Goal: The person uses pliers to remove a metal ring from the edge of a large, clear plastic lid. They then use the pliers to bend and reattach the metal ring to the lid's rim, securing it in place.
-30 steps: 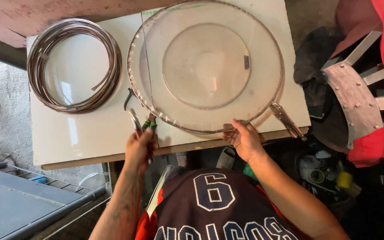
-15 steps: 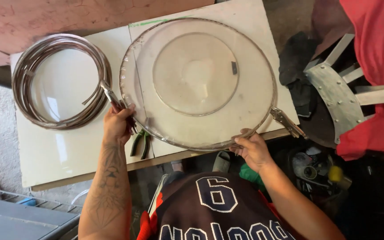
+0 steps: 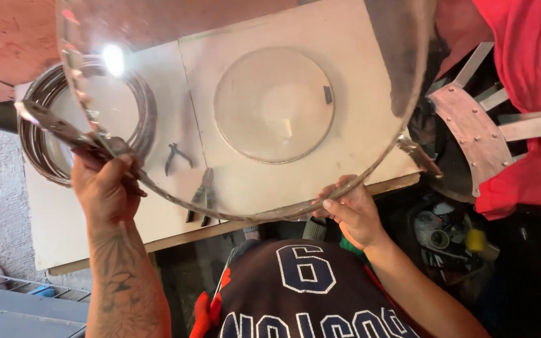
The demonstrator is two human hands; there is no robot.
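A large round clear lid with a metal rim [image 3: 370,172] is lifted off the white table [image 3: 57,219] and fills most of the view. My left hand [image 3: 104,188] grips the rim at its left side, by a flat metal handle [image 3: 57,128]. My right hand [image 3: 355,213] holds the rim at its near edge. A second metal handle [image 3: 421,156] sticks out on the right. Seen through the lid, a smaller clear disc [image 3: 273,103] lies on the table.
A coil of metal tubing [image 3: 42,147] lies at the table's left end. Two pairs of pliers [image 3: 176,156] [image 3: 201,197] rest near the front edge. A riveted metal piece [image 3: 471,134] and red fabric [image 3: 527,75] are on the right, with clutter [image 3: 449,241] below.
The lid has been raised from the table toward the camera and now looks much bigger. My left hand went from the pliers to the rim's left handle.
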